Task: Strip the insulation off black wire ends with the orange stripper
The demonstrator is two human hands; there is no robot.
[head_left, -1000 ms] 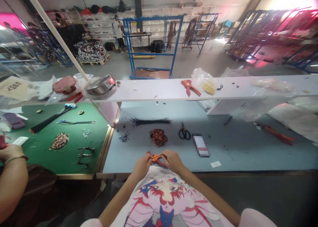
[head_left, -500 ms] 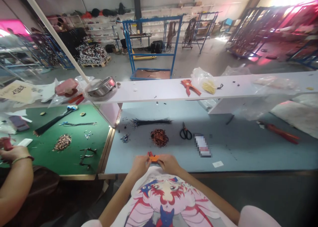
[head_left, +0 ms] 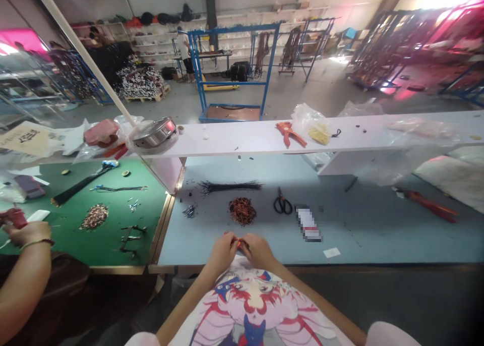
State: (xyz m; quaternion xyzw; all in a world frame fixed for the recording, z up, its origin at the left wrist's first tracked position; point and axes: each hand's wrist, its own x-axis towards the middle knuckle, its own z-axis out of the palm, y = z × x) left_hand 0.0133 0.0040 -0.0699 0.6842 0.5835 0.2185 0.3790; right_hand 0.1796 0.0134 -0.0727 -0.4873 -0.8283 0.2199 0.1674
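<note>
Where the near edge of the pale blue worktop (head_left: 359, 235) meets the person's body, the left hand (head_left: 222, 252) and right hand (head_left: 260, 250) close together on a small orange tool (head_left: 238, 243). Only a sliver of orange shows between the fingers, so its form cannot be told. Just beyond lies a heap of reddish-brown small parts (head_left: 242, 210), with black scissors (head_left: 282, 204) to its right and a bundle of black cords (head_left: 230, 186) behind. Bare worktop extends to the right of the hands. A brass-coloured strip (head_left: 161, 235) bounds it on the left.
</note>
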